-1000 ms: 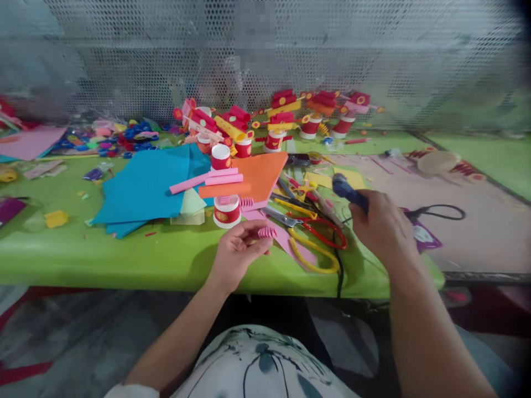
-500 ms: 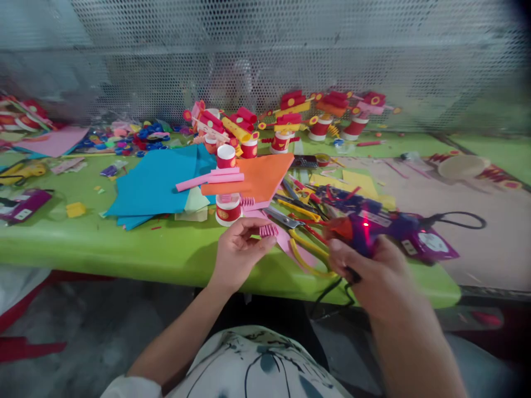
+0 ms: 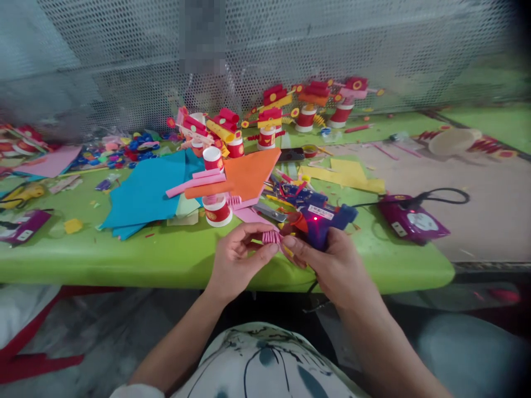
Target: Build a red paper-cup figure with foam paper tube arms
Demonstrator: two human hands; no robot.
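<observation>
My left hand [image 3: 240,262] pinches a small pleated pink paper spring [image 3: 271,237] between thumb and fingers, just over the table's front edge. Closed on the spring's right end are the thumb and fingers of my right hand [image 3: 332,262]. Directly behind the right hand is a blue glue gun [image 3: 321,215] with an orange front and a lit red light; its handle is hidden by that hand. Beyond my left hand stands a red-and-white paper cup figure [image 3: 218,211] with pink and orange paper rolls and a similar pleated spring at its side.
Scissors [image 3: 269,211] lie beside the glue gun. Blue sheets [image 3: 145,190] and an orange sheet [image 3: 253,171] cover the table's middle. Several finished cup figures [image 3: 267,135] line the back by the perforated metal screen. A purple corded box [image 3: 410,218] sits at right.
My right hand has moved left to the spring. The glue gun is farther left, behind that hand, and the purple box shows fully. The view has shifted slightly.
</observation>
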